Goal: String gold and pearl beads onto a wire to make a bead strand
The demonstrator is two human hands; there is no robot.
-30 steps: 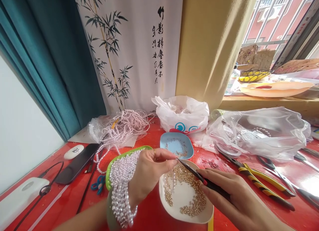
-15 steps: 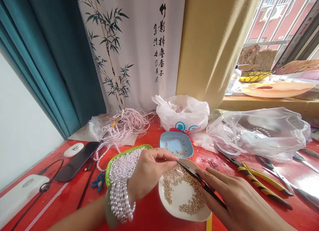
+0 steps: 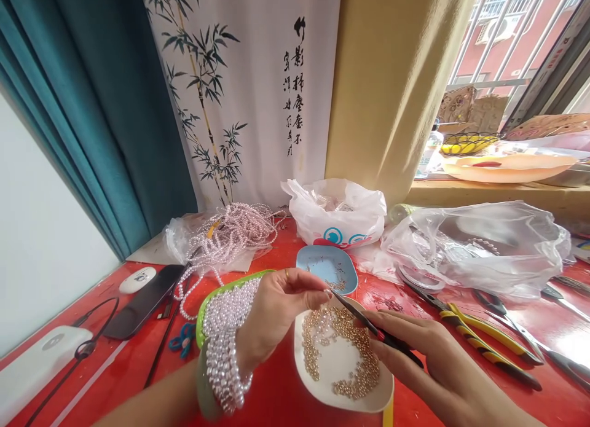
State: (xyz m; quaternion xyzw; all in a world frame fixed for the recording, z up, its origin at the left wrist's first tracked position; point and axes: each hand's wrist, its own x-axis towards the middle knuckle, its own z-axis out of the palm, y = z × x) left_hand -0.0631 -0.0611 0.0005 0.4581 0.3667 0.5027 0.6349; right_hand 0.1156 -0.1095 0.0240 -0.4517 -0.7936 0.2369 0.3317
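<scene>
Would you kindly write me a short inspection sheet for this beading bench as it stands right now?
Surface: glossy red tabletop, crowded.
Job's things: white dish of gold beads; thin dark pliers; pearl strands draped over the wrist.
Clutter: blue dish, green tray, loose heap of pearl strings, white plastic bag, clear plastic bag, yellow-handled pliers.
Hands: left hand pinches something tiny at the pliers' tip; right hand grips the pliers.
Cables: black cable by a white power bank.
Surroundings: teal curtain, bamboo scroll, barred window.
</scene>
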